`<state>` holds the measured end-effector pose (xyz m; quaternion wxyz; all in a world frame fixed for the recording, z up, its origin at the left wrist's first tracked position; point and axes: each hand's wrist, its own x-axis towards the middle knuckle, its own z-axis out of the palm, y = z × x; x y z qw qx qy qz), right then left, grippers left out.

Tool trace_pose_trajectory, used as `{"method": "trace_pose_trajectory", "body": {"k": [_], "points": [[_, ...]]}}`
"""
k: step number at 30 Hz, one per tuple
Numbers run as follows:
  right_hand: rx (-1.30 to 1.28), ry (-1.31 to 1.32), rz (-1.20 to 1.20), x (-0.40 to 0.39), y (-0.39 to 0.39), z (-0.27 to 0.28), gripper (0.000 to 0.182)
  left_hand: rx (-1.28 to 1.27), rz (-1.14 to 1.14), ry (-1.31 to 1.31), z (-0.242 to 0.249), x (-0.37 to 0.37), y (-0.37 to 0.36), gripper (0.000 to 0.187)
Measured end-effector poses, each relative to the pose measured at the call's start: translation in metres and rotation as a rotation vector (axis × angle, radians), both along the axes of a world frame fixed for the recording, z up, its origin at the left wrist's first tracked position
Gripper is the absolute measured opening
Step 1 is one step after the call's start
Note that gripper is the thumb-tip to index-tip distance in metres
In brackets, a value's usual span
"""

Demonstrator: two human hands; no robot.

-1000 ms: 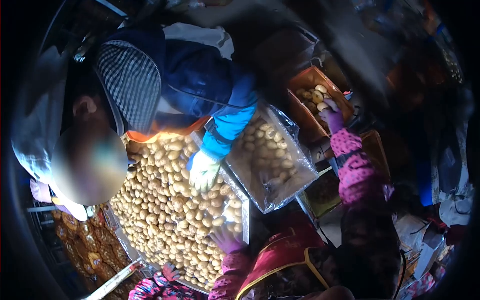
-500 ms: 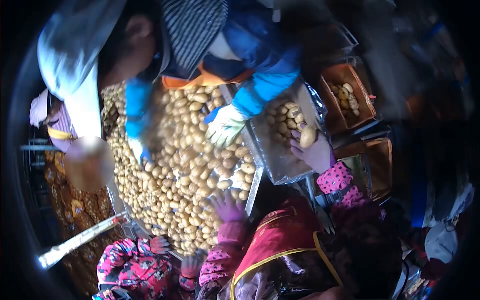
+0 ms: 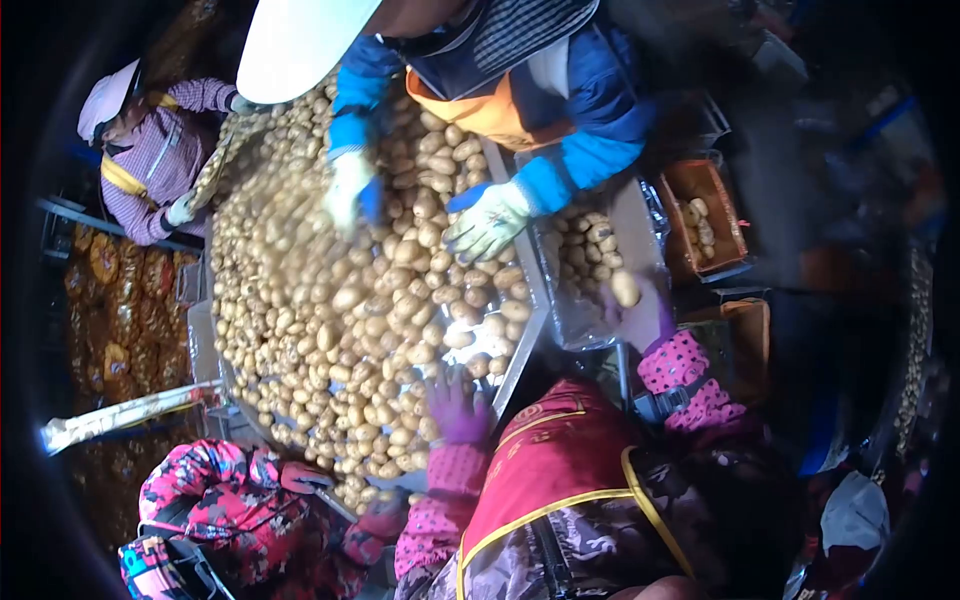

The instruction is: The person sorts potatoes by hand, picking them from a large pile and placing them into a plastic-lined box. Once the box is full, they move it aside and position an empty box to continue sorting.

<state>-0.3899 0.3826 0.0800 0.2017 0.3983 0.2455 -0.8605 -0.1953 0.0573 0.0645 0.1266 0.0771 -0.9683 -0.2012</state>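
In a purple glove, my left hand [image 3: 459,408] rests at the near right edge of the sorting table, fingers spread, holding nothing. Potatoes [image 3: 345,335] cover most of the table around it. My right hand [image 3: 643,318], also gloved in purple and slightly blurred, grips a single potato [image 3: 625,289]. It is over the near end of a plastic-lined crate [image 3: 570,325]. Several more potatoes [image 3: 590,245] lie inside that crate.
Across the table a co-worker's gloved hands [image 3: 490,222] reach among the potatoes. Another person [image 3: 160,165] stands at far left, and a person in a patterned jacket [image 3: 235,510] works at near left. An orange-brown crate [image 3: 708,180] holds a few potatoes. A metal rim [image 3: 528,345] edges the table.
The view has shifted, so the table appears further down. My right hand still holds the potato by the crate. The opposite co-worker's hands have moved over the potatoes.
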Motion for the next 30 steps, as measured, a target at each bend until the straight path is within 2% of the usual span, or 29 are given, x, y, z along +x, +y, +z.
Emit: {"method": "trace_pose_trajectory", "body": {"k": [1, 2, 3, 4, 5, 6, 7, 10, 12, 14, 16, 17, 18, 20, 22, 23, 24, 25, 26, 27, 28, 30], "points": [[0.063, 0.152, -0.030, -0.004, 0.021, 0.021, 0.045, -0.005, 0.024, 0.013, 0.002, 0.008, 0.001, 0.052], [0.301, 0.273, -0.210, -0.019, 0.036, 0.033, 0.037, -0.005, 0.022, 0.041, 0.000, 0.015, -0.002, 0.053], [0.619, 0.642, -0.318, -0.040, 0.076, 0.013, 0.032, 0.057, 0.036, 0.025, -0.008, 0.024, -0.007, 0.057], [0.972, 0.674, -0.385, -0.038, 0.057, 0.099, 0.033, 0.116, 0.052, 0.006, -0.016, 0.032, -0.013, 0.065], [1.193, 0.860, -0.450, -0.054, 0.090, 0.093, 0.038, 0.112, 0.048, -0.002, -0.019, 0.037, -0.016, 0.066], [1.305, 0.910, -0.552, -0.066, 0.098, 0.106, 0.043, 0.113, 0.054, -0.003, -0.017, 0.038, -0.016, 0.066], [1.718, 0.914, -0.514, -0.069, 0.102, 0.119, 0.048, 0.116, 0.079, -0.044, -0.012, 0.040, -0.016, 0.066], [2.552, 0.668, -0.048, -0.108, 0.188, -0.009, 0.047, 0.120, 0.064, -0.062, -0.016, 0.051, -0.021, 0.066], [2.588, 0.474, 0.138, -0.079, 0.182, -0.038, 0.046, 0.081, 0.057, -0.024, -0.021, 0.053, -0.021, 0.066], [1.985, 0.840, -0.069, -0.038, 0.122, -0.021, 0.042, 0.086, 0.049, 0.009, -0.022, 0.058, -0.022, 0.066], [1.749, 0.866, 0.035, 0.007, 0.057, -0.023, 0.040, 0.091, 0.106, -0.030, -0.023, 0.064, -0.022, 0.066], [1.376, 0.957, -0.084, 0.025, 0.018, -0.038, 0.035, 0.050, 0.071, 0.043, -0.022, 0.062, -0.018, 0.062], [1.625, 1.040, 0.145, 0.040, -0.008, -0.025, 0.033, 0.057, 0.070, 0.041, -0.026, 0.063, -0.017, 0.062], [1.316, 1.116, 0.299, 0.068, -0.073, -0.007, 0.033, 0.128, 0.050, 0.057, -0.035, 0.069, -0.017, 0.057], [1.215, 1.328, 0.446, 0.072, -0.109, 0.001, 0.036, 0.202, -0.007, -0.011, -0.020, 0.060, -0.013, 0.051], [1.169, 1.454, 0.504, 0.072, -0.122, -0.009, 0.039, 0.226, 0.054, -0.138, -0.020, 0.064, -0.010, 0.051], [1.095, 1.499, 0.637, 0.071, -0.127, -0.013, 0.041, 0.293, 0.042, -0.079, -0.002, 0.060, -0.006, 0.052], [1.122, 1.591, 0.654, 0.073, -0.141, -0.018, 0.042, 0.313, 0.030, -0.024, 0.012, 0.063, -0.005, 0.050], [1.265, 1.716, 0.804, 0.065, -0.154, 0.003, 0.043, 0.323, 0.056, -0.053, -0.005, 0.076, -0.004, 0.047], [1.384, 1.760, 0.954, 0.064, -0.166, -0.002, 0.049, 0.289, 0.104, 0.073, 0.006, 0.079, 0.002, 0.043], [1.557, 1.837, 1.075, 0.069, -0.176, -0.004, 0.057, 0.311, 0.141, 0.029, 0.013, 0.087, 0.005, 0.042], [1.677, 2.002, 1.349, 0.094, -0.198, -0.015, 0.062, 0.359, 0.224, 0.088, 0.014, 0.108, 0.007, 0.043]]}}
